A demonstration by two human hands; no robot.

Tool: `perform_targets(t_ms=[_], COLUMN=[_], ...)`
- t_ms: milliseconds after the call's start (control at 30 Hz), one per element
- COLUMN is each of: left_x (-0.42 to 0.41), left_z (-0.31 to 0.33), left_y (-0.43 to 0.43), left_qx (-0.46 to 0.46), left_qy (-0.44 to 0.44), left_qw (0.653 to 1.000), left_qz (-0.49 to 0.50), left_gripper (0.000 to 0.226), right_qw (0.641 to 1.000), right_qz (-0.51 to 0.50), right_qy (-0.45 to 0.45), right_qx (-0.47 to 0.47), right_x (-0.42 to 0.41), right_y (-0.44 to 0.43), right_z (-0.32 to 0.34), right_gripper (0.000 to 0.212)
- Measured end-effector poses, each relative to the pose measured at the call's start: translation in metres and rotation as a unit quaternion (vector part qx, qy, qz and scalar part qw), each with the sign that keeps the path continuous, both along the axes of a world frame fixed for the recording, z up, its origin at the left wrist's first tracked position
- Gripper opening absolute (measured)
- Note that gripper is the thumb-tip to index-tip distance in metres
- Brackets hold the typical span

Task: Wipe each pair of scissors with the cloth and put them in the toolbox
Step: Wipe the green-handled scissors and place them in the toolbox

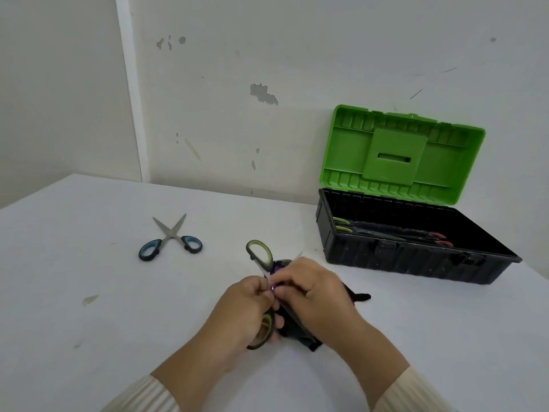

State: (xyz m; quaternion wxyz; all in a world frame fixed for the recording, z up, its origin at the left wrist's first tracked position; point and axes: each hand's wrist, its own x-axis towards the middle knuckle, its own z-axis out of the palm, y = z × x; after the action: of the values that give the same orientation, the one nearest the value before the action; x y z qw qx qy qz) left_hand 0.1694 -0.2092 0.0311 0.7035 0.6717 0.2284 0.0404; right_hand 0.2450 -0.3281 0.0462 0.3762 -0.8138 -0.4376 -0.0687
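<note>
The green-handled scissors (260, 254) with steel blades are held spread open just above the white table (118, 292), near its front middle; the left hand (246, 304) grips the lower handle loop with curled fingers; the right hand (318, 295) pinches a dark cloth (300, 331), black with a purple patch, against the blades near the pivot, and one end of the cloth trails out to the right. To the far left, well apart, blue-handled scissors (170, 236) lie open on the table, with bare tabletop all round them. At the far right stands a black plastic toolbox (416, 263), its back near the scuffed white wall (267, 55) where the table ends; its bright green lid (401, 153) is tipped back upright; inside lie a green-handled pair (341, 224) and a red-handled pair (439, 237), lengthwise side by side.
</note>
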Motion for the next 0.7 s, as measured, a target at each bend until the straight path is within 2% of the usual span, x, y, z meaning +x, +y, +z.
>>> perform_targets(t_ms=[133,233,300,367,400,533,633,700], left_x=[-0.002,-0.001,0.000,0.001,0.002,0.001,-0.003,-0.006], left_z=[0.004,0.004,0.002,0.002,0.002,0.003,0.008,0.014], left_y=[-0.006,-0.003,-0.001,0.000,-0.001,0.000,0.001,-0.001], left_qx=[0.052,0.070,0.082,0.090,0.095,0.119,0.121,0.120], left_qy=[-0.020,-0.020,-0.018,-0.019,-0.020,-0.019,-0.020,-0.027], left_qw=[0.998,0.997,0.996,0.996,0.995,0.993,0.992,0.991], left_qz=[0.003,0.009,0.002,-0.005,-0.008,-0.012,-0.034,-0.047], left_gripper=[0.022,0.020,0.018,0.019,0.018,0.016,0.025,0.027], right_qw=[0.996,0.997,0.996,0.992,0.992,0.994,0.979,0.940], right_qz=[-0.091,-0.030,-0.066,-0.119,-0.118,-0.073,-0.183,-0.240], right_qy=[0.001,-0.016,0.034,0.043,0.042,0.066,0.090,0.182], right_qx=[0.026,-0.068,-0.046,0.021,0.025,-0.048,0.031,0.157], right_x=[0.011,-0.002,0.000,0.007,0.006,-0.003,0.024,0.038], right_y=[0.003,0.009,0.009,0.005,0.004,0.009,-0.002,-0.017], right_z=[0.002,0.004,0.006,0.004,0.005,0.002,0.004,0.006], right_gripper=[0.012,0.016,0.013,0.011,0.011,0.013,0.010,0.011])
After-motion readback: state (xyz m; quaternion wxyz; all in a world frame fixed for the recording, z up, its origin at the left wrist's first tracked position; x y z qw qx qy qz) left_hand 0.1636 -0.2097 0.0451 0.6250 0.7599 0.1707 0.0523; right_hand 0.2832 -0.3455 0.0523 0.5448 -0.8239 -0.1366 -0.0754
